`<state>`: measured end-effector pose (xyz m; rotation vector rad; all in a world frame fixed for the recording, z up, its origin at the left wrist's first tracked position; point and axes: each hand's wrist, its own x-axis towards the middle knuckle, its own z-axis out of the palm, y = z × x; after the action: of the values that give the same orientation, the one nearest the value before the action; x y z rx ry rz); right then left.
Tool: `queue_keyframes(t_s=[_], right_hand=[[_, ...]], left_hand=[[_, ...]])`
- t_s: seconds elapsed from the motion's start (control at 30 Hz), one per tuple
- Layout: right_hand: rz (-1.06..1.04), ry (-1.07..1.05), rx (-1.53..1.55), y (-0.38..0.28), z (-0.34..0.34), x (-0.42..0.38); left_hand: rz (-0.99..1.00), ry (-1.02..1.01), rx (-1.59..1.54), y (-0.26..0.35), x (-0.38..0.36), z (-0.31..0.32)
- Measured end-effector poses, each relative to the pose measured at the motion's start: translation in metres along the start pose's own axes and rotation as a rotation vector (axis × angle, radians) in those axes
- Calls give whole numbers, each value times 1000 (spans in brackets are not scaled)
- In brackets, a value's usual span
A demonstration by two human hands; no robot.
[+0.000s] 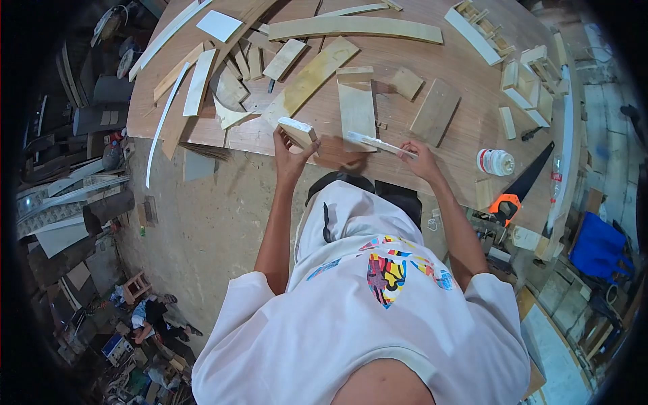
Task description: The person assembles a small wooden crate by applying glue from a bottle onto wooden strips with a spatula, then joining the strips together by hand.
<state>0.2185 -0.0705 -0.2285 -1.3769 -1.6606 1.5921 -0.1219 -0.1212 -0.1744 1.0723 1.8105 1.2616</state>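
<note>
In my left hand point(290, 156) is a small wooden block point(298, 131), gripped at its sides, with white glue along its upper edge. My right hand point(420, 160) is closed around a brush point(382, 144), its white-coated end pointing left over the near end of a flat board point(356, 101). That board lies on the table with a strip of wood across its far end. Right of it lies another wooden board point(435, 112), with a small wood piece point(408, 83) behind. A white glue jar point(495, 162) stands to the right of my right hand.
A handsaw point(516, 192) with an orange handle lies at the table's right edge, near a clear bottle point(556, 179). Wood offcuts and curved strips point(354, 28) cover the far and left table point(250, 143). Small wooden assemblies point(526, 88) stand right. Another person point(150, 317) is at lower left.
</note>
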Motion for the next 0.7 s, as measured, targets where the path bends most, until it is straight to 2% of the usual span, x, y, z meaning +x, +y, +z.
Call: queue_keyframes(t_s=[0.07, 0.1, 0.17, 0.27, 0.33, 0.53, 0.7], right_hand=[[-66, 16, -3, -5, 1, -3], [-70, 34, -109, -11, 0, -8], [-73, 53, -217, -25, 0, -18], [-101, 136, -391, -34, 4, -26], [-255, 151, -480, -32, 7, -26], [-354, 128, -655, -35, 13, -21], [-385, 132, -686, -21, 3, -19]], left_hand=[[-26, -140, 93, -9, 1, -1], [-26, -139, 93, -7, 0, -3], [-26, -325, 176, -1, -3, -6], [-42, -322, 162, 2, -9, -3], [-58, -311, 167, -1, -10, -1], [-56, -269, 134, -3, -9, -3], [-34, -250, 141, -6, -5, -7]])
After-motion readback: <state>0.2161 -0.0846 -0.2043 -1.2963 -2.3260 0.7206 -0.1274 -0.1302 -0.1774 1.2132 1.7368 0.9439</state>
